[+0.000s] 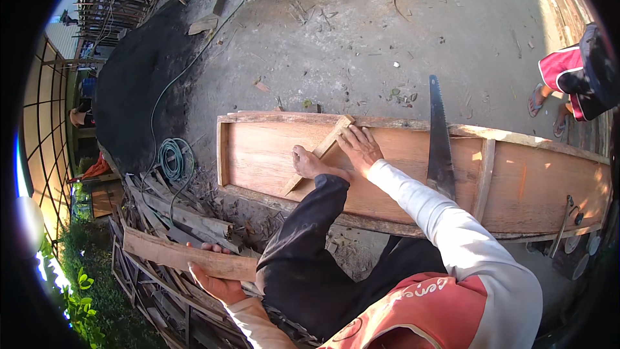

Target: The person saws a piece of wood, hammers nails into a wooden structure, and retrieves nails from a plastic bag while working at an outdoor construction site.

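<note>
My left hand grips a brown wooden plank at the lower left, with fingertips showing past its far edge. My right hand lies with fingers stretched out against the upper end of a short wooden strip. That strip slants across a long plywood panel framed with wooden battens. My bare foot rests on the panel, its toes against the strip. A handsaw lies across the panel, right of my right hand, its toothed blade pointing away; my right arm hides its handle end.
A pile of scrap wood lies at the left beside a coiled green hose. A hammer rests at the panel's right end. Another person stands at the far right. A dark heap covers the left ground.
</note>
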Demonstrator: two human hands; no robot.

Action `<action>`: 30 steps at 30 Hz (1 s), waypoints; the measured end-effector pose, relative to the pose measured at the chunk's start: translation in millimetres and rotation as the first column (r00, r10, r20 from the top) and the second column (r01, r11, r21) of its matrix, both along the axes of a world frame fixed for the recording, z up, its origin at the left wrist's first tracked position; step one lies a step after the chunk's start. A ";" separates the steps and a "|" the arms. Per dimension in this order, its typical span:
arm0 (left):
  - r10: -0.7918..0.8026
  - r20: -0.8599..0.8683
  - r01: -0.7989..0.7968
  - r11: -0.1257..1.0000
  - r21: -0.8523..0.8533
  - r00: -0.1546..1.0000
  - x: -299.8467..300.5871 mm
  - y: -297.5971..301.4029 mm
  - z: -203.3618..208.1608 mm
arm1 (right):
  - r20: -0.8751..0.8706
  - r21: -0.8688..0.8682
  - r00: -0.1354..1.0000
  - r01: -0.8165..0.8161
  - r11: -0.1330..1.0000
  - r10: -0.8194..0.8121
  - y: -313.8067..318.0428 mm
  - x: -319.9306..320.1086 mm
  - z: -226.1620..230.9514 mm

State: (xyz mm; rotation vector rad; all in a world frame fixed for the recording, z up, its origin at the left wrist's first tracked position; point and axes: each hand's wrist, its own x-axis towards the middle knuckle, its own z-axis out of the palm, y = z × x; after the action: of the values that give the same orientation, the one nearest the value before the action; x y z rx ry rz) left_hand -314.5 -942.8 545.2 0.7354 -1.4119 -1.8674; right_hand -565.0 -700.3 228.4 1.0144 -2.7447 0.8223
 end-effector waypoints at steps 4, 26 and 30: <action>0.227 -0.076 -0.210 0.961 0.182 0.971 99.5 14.5 14.7 | -0.150 0.043 0.978 -0.140 0.989 0.145 -63.3 -12.7 -46.5; 0.138 0.083 -0.154 0.957 0.247 0.987 155.5 -90.2 -31.2 | 0.874 -0.063 0.287 0.867 0.493 -0.392 203.5 259.6 3.4; -0.126 0.218 0.061 0.958 0.282 0.968 71.5 -92.9 -96.3 | 0.822 -0.106 0.188 0.978 0.180 -0.538 218.5 283.9 -25.3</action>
State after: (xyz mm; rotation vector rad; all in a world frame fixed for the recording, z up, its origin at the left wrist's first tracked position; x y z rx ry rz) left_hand -242.9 -1035.7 448.9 1.0714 -1.3640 -2.1339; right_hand -281.1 -481.9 203.0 -1.1536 -2.3101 1.7966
